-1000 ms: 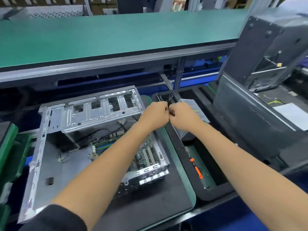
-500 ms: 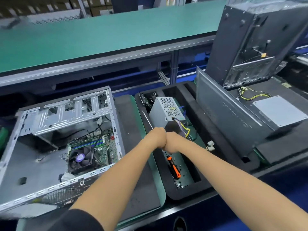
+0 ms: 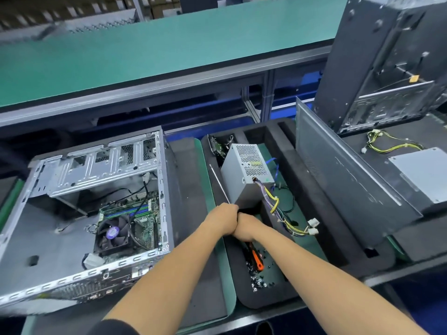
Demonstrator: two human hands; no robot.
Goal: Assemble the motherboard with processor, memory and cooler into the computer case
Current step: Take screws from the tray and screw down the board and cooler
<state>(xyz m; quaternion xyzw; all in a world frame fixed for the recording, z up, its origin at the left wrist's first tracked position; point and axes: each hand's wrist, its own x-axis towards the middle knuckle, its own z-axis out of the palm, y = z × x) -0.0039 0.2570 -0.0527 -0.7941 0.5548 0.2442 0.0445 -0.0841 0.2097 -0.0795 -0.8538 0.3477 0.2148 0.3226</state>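
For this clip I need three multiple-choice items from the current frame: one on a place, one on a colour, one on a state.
1. Where is the motherboard?
A. Inside the open case
B. On the green conveyor
C. In the foam tray

2. What colour is the screwdriver handle?
A. Blue
B. Orange and black
C. White

3. How are the left hand and right hand?
A. Far apart
B. Flat on the case
C. Curled, touching each other

Answers: 1 A, the board and its fan lie within the case walls. 2 B, the handle beside the loose screws is orange and black. 3 C, both fists meet above the tray.
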